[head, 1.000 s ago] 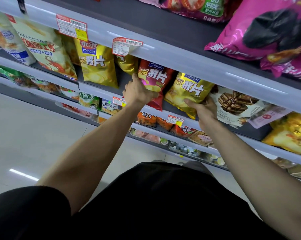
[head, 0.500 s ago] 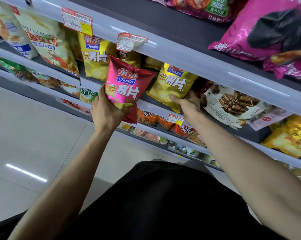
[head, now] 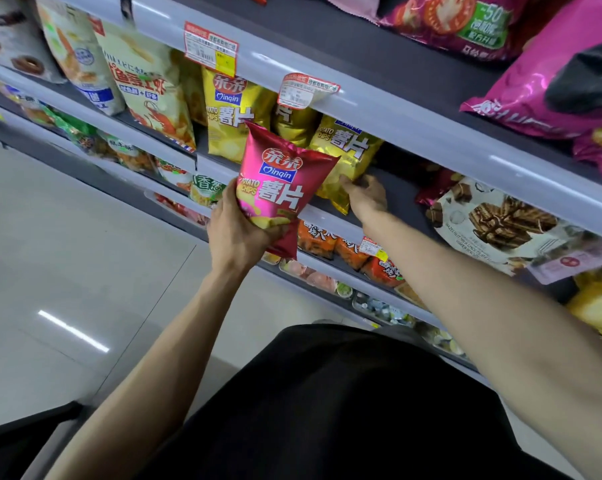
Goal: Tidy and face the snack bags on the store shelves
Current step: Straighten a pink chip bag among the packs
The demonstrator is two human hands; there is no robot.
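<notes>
My left hand (head: pixel 238 233) grips the lower part of a red-pink Qinqin potato chip bag (head: pixel 280 183), held upright in front of the middle shelf (head: pixel 330 216), clear of it. My right hand (head: pixel 363 195) reaches onto that shelf and touches the bottom of a yellow Qinqin chip bag (head: pixel 348 154); whether its fingers curl round the bag is not visible. Two more yellow chip bags (head: pixel 232 116) stand to the left on the same shelf.
A cream crab-print bag (head: pixel 147 84) stands further left. A white chocolate wafer bag (head: pixel 500 223) lies to the right, with bare dark shelf between it and my right hand. Pink bags (head: pixel 549 84) fill the shelf above. Orange packs (head: pixel 348 247) line the shelf below.
My left hand pulled the red-pink bag off the shelf and out toward me. My right hand slid the yellow bag leftward along the shelf, leaving a gap beside the wafer bag.
</notes>
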